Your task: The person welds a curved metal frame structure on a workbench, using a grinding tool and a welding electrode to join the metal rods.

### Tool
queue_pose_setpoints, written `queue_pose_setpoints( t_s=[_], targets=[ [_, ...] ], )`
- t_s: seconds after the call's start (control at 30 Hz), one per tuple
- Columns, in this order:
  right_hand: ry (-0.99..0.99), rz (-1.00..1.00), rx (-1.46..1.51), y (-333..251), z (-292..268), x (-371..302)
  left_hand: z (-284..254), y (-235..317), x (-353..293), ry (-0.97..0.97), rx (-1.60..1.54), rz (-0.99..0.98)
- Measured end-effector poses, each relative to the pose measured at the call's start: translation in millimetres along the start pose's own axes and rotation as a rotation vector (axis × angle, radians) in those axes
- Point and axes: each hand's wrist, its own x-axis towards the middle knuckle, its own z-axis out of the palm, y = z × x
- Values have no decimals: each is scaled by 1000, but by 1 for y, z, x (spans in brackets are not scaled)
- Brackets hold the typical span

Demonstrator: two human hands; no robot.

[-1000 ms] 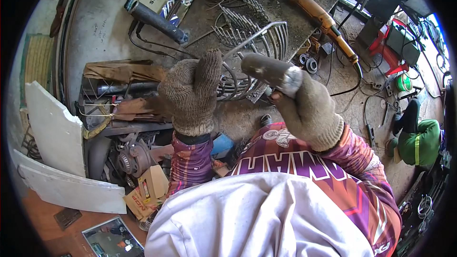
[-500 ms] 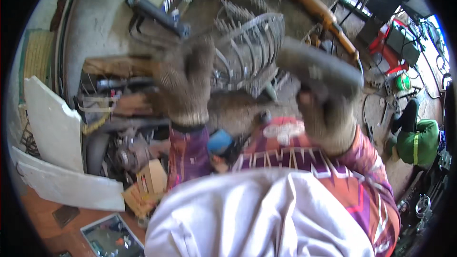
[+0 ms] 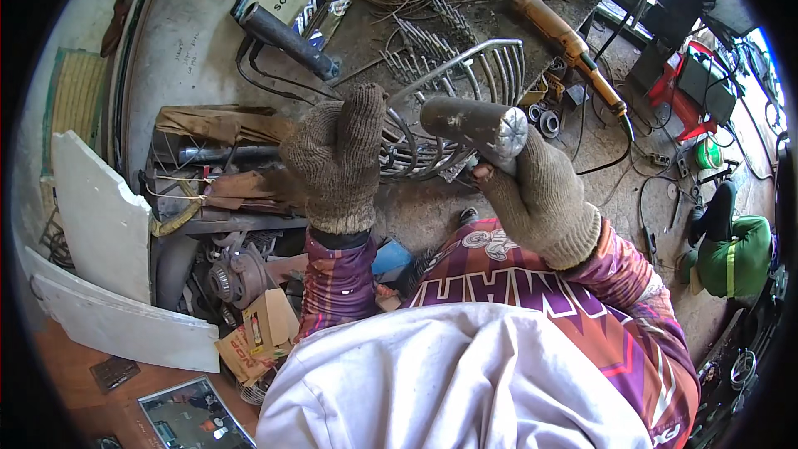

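- Gripping a chunky metal cylinder point(image 3: 470, 125) in the right hand point(image 3: 544, 193), roughly crosswise
- Got a barred frame point(image 3: 451, 66) just beyond, slanting away rightward from the nearer left hand point(image 3: 337, 158)
- Can't tell that one's grip tbh

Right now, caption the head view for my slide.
Gloved right hand holding a metal cylinder near a barred frame, gloved left hand at its left.

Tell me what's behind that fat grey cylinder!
Curved metal bars show past the cylinder, above and below it. Whatever is directly behind it is covered, so I can't see that.
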Motion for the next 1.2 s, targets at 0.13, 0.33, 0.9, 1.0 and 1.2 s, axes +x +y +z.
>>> queue_pose_setpoints(
  t_s=[0.13,0.33,0.9,1.0,1.2],
  targets=[
    [27,10,35,-2,-5,1,-2,1,1,36,94,42],
    [-51,99,44,-16,-21,-2,2,-1,1,41,-84,-58],
    [188,329,462,11,-20,1,-4,-2,13,39,-168,-110],
    [237,329,435,20,-23,9,-2,-5,9,-29,-121,-124],
    [256,180,281,37,-22,24,-1,-10,3,-155,43,-80]
  ],
)
